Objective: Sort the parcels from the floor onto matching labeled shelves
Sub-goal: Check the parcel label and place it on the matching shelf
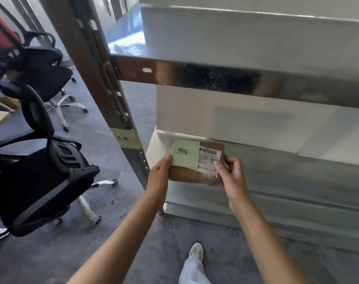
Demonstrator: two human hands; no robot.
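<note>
**Head view.** The brown parcel (193, 174) was held in both hands, just to the right of the shelving upright (100, 85). It sat below the level of the tape label (127, 138) wrapped round that upright.

The left hand (160, 173) gripped the parcel's left edge. Its thumb lay on the top face at the edge of a green sticky note (184, 153), and its remaining fingers were hidden under the parcel. The right hand (233, 171) gripped the edge farther from the upright, with its thumb pressed on the shipping label (209, 157) and its fingers curled round that edge.

The note carried black handwriting and covered the part of the top face nearest the upright. The shipping label, printed with a barcode, lay just beside the note on the side away from the upright.

The parcel sat at the low shelf level. Because of motion blur, it could not be determined whether it touched the white shelf board (157, 144). A horizontal shelf beam (215, 78) ran rightward from the upright, above the parcel.

Left of the upright, a black office chair (41, 185) stood near it on the grey floor (92, 253). A second office chair (47, 78) stood farther back on the same side. Right of the upright's foot, below the parcel, a light shoe (196, 250) and a pale trouser leg (192, 271) were in view.
</note>
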